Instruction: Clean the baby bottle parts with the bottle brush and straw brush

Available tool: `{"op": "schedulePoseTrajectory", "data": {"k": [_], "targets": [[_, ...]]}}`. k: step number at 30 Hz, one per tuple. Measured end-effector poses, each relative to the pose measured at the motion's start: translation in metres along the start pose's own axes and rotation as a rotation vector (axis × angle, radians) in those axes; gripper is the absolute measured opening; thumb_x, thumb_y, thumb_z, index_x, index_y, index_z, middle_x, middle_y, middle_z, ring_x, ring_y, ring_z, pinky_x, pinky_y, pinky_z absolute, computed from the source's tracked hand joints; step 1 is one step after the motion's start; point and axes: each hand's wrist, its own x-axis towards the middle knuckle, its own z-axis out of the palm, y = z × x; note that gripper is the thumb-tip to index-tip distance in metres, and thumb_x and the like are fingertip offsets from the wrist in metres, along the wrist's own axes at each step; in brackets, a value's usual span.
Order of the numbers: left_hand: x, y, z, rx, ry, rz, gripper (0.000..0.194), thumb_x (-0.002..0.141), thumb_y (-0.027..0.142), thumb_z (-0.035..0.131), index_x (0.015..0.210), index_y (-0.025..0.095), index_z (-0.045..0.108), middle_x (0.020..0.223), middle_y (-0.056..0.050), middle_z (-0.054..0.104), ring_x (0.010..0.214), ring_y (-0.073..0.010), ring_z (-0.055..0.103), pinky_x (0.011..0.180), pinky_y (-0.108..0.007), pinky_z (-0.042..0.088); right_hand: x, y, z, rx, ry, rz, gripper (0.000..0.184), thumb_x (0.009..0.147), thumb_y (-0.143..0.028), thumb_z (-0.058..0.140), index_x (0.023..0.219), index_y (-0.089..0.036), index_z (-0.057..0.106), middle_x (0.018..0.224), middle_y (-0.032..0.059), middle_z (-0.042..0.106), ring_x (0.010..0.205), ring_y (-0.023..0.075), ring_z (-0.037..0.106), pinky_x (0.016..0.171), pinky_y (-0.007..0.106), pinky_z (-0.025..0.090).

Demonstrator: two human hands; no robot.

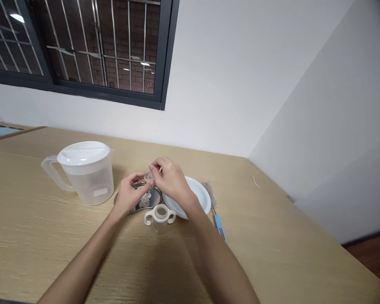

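My left hand (130,192) and my right hand (169,177) meet over a small metal tray (156,197) on the wooden table (272,236). Both are closed in a pinch on a small clear part (148,179), with a thin stick-like piece rising from it between my right fingers. More small clear pieces lie in the tray under my hands. A beige two-handled baby-bottle collar (160,214) stands just in front of the tray. A white bowl (199,196) sits right of the tray, partly hidden by my right wrist.
A clear plastic jug with a white lid (85,173) stands left of the tray. A bottle brush with a blue handle (218,219) lies right of the bowl. White walls close the far and right sides; a barred window (98,46) is at upper left.
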Motion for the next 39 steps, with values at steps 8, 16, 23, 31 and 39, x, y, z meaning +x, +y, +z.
{"op": "schedulePoseTrajectory", "data": {"k": [8,16,23,31,39], "targets": [[-0.0008,0.0012,-0.0001,0.022,-0.023,-0.006,0.035,0.069,0.036,0.078,0.098,0.018,0.072,0.1,-0.009,0.074,0.085,-0.0201,0.066,0.081,-0.032,0.051,0.0009,-0.0016,-0.0041,-0.013,0.05,-0.014,0.016,0.096,-0.02,0.044,0.089,-0.021,0.058,0.091,0.0038,0.063,0.083,0.0164,0.058,0.075,0.027,0.042],[-0.0002,0.0016,-0.0003,-0.004,-0.018,-0.008,0.036,0.068,0.036,0.08,0.098,0.019,0.072,0.095,-0.007,0.074,0.083,-0.0192,0.065,0.078,-0.03,0.051,-0.0002,-0.004,-0.0098,0.009,0.121,-0.019,0.017,0.097,-0.023,0.043,0.091,-0.021,0.058,0.096,0.0045,0.063,0.084,0.0165,0.058,0.076,0.027,0.043],[-0.001,-0.0049,-0.0003,-0.003,0.009,-0.035,0.04,0.067,0.036,0.081,0.101,0.018,0.073,0.101,-0.01,0.075,0.086,-0.0217,0.068,0.082,-0.034,0.053,0.0007,-0.0021,-0.008,-0.004,0.101,-0.022,0.016,0.096,-0.022,0.044,0.088,-0.021,0.058,0.092,0.0039,0.064,0.083,0.0166,0.058,0.073,0.026,0.042],[-0.0029,-0.0046,0.0022,0.048,0.032,-0.033,0.039,0.066,0.037,0.081,0.1,0.018,0.075,0.101,-0.011,0.076,0.088,-0.0236,0.07,0.084,-0.036,0.054,0.0015,-0.0009,-0.0043,0.008,0.068,-0.029,0.016,0.095,-0.019,0.047,0.086,-0.021,0.06,0.088,0.0028,0.064,0.08,0.0158,0.058,0.072,0.025,0.042],[-0.0026,-0.0055,0.0018,0.065,0.065,-0.012,0.042,0.066,0.038,0.081,0.101,0.017,0.074,0.101,-0.01,0.076,0.088,-0.0234,0.069,0.083,-0.034,0.054,0.0025,0.0018,-0.0039,0.021,0.081,-0.028,0.015,0.093,-0.02,0.049,0.083,-0.02,0.061,0.085,0.0024,0.065,0.079,0.0152,0.058,0.071,0.024,0.041]]}}
